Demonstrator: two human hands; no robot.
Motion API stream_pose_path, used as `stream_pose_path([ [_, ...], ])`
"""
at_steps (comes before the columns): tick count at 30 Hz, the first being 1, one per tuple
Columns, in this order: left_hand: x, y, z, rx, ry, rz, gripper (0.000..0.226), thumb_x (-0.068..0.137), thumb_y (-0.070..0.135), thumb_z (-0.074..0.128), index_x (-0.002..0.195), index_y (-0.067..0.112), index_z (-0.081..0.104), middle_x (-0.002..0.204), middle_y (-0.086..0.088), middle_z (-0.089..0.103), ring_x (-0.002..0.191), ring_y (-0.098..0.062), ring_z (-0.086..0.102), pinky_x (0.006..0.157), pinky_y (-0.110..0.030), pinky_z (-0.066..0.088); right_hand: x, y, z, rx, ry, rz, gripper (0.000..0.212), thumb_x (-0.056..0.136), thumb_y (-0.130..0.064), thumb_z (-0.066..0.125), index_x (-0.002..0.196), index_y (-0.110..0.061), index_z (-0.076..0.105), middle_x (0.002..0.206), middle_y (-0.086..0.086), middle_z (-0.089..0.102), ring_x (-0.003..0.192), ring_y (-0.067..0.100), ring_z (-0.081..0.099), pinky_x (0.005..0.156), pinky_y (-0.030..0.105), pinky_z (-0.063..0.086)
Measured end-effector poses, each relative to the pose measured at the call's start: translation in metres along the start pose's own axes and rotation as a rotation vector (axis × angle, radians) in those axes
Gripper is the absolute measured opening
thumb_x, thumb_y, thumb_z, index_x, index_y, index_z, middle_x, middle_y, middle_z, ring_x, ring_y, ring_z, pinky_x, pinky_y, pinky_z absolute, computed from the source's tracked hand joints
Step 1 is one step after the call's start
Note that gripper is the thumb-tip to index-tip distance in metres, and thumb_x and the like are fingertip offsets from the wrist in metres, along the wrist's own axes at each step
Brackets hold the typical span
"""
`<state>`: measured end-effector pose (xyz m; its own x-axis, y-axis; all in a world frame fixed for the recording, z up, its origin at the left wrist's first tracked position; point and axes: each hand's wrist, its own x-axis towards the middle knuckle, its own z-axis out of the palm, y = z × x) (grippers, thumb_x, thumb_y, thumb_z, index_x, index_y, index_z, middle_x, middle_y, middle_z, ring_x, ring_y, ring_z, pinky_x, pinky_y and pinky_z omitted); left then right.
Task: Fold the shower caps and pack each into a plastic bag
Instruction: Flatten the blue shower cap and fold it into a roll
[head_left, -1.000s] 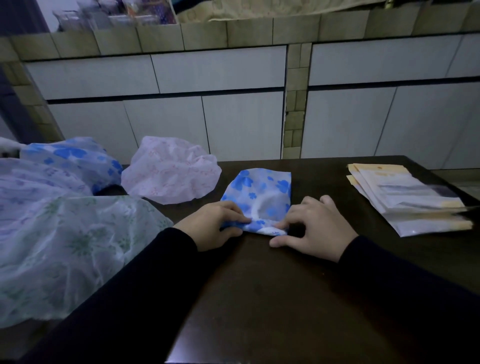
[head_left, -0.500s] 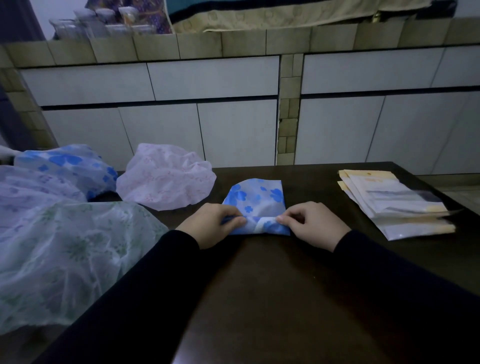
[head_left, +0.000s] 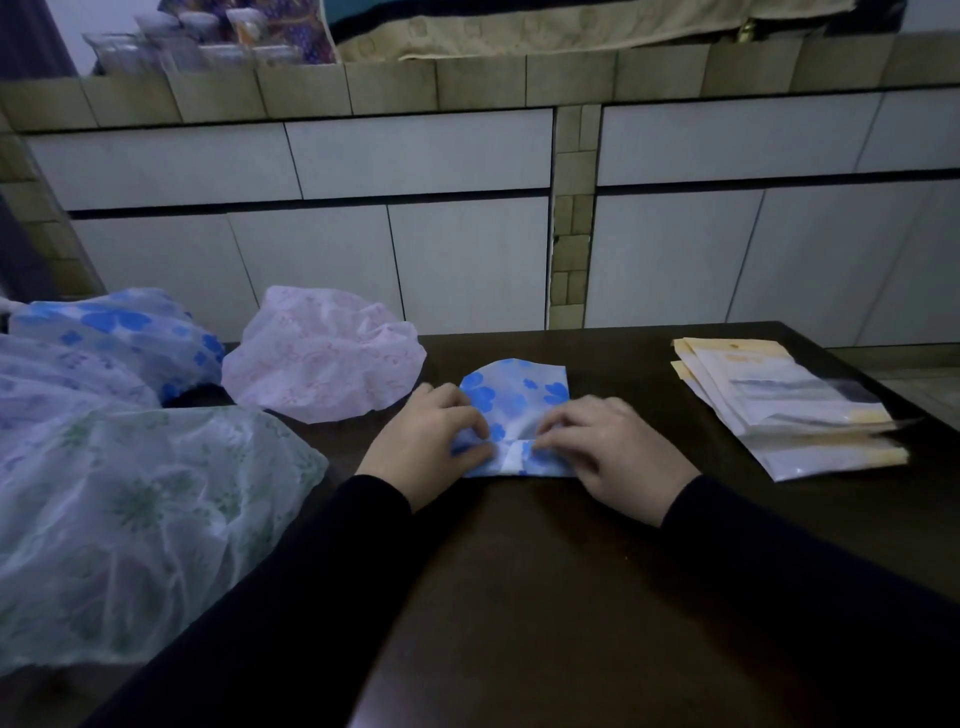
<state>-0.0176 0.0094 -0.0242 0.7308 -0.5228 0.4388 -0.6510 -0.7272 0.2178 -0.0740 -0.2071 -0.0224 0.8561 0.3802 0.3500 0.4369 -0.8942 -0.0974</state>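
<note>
Both hands have drawn closer, left hand (head_left: 426, 447) and right hand (head_left: 608, 449) pinching the near hem of the thin, soft, slippery blue-flowered plastic shower cap (head_left: 514, 415) at frame centre, best held along its creased edges.

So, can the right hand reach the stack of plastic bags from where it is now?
Probably yes. The stack of plastic bags lies just right of the right hand, only bare table between; the hand must first release the blue shower cap.

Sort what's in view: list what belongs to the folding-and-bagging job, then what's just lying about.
Job: blue-flowered cap pinched by left hand and right hand; unfolded caps; plastic bags.
Lying about: containers and cloth on the ledge.
</note>
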Motion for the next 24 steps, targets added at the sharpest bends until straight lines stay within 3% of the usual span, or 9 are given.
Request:
stream_pose_path([
  [2,-0.001,0.0,0.001,-0.016,-0.002,0.118,0.009,0.082,0.017,0.071,0.091,0.018,0.074,0.096,0.002,0.067,0.088,-0.017,0.056,0.08,-0.034,0.05,-0.001,-0.006,0.001,0.05,-0.069,-0.024,0.033,0.092,-0.012,0.055,0.121,-0.026,0.064,0.121,-0.011,0.058,0.114,0.007,0.05,0.097,0.016,0.032],
  [4,-0.005,0.0,0.0,-0.07,-0.058,0.127,0.015,0.086,0.012,0.064,0.095,0.018,0.075,0.096,0.003,0.07,0.088,-0.014,0.061,0.082,-0.031,0.051,-0.002,-0.008,0.003,0.11,-0.072,0.057,0.033,0.093,-0.012,0.053,0.121,-0.025,0.064,0.113,-0.01,0.058,0.106,0.005,0.053,0.095,0.017,0.041],
  [7,-0.009,-0.007,-0.006,-0.132,-0.139,0.067,0.021,0.086,0.03,0.067,0.104,0.023,0.073,0.106,0.009,0.069,0.095,-0.003,0.061,0.087,-0.023,0.05,-0.004,-0.01,0.006,0.145,-0.025,0.12,0.024,0.092,-0.032,0.057,0.113,-0.025,0.066,0.101,-0.015,0.056,0.091,0.002,0.053,0.083,0.017,0.048],
  [10,-0.008,-0.01,-0.01,-0.135,-0.216,0.012,0.037,0.08,0.041,0.072,0.113,0.024,0.07,0.117,0.011,0.064,0.107,0.001,0.056,0.094,-0.019,0.045,-0.002,-0.012,0.011,0.155,-0.064,0.203,0.037,0.087,-0.047,0.06,0.119,-0.028,0.06,0.109,-0.014,0.052,0.101,0.004,0.051,0.088,0.021,0.046],
  [14,-0.003,-0.008,-0.011,-0.067,-0.261,-0.016,0.036,0.083,0.038,0.07,0.117,0.025,0.068,0.122,0.01,0.062,0.115,-0.004,0.051,0.101,-0.024,0.041,0.001,-0.012,0.012,0.177,-0.066,0.238,0.036,0.09,-0.043,0.057,0.123,-0.028,0.059,0.108,-0.015,0.05,0.1,0.004,0.05,0.088,0.021,0.045],
  [19,-0.004,-0.008,-0.012,-0.011,-0.258,0.012,0.03,0.087,0.04,0.064,0.114,0.028,0.069,0.113,0.01,0.065,0.109,-0.008,0.052,0.096,-0.026,0.043,-0.002,-0.01,0.008,0.198,-0.06,0.198,0.031,0.092,-0.037,0.057,0.121,-0.027,0.06,0.113,-0.015,0.053,0.1,0.0,0.051,0.086,0.013,0.04],
  [24,-0.004,-0.002,-0.017,-0.041,-0.275,-0.039,0.025,0.091,0.044,0.056,0.108,0.031,0.068,0.104,0.007,0.059,0.096,-0.007,0.054,0.088,-0.026,0.045,0.0,-0.009,0.002,0.156,-0.091,0.236,0.014,0.091,-0.035,0.059,0.101,-0.028,0.067,0.095,-0.015,0.056,0.084,0.001,0.054,0.077,0.015,0.046],
])
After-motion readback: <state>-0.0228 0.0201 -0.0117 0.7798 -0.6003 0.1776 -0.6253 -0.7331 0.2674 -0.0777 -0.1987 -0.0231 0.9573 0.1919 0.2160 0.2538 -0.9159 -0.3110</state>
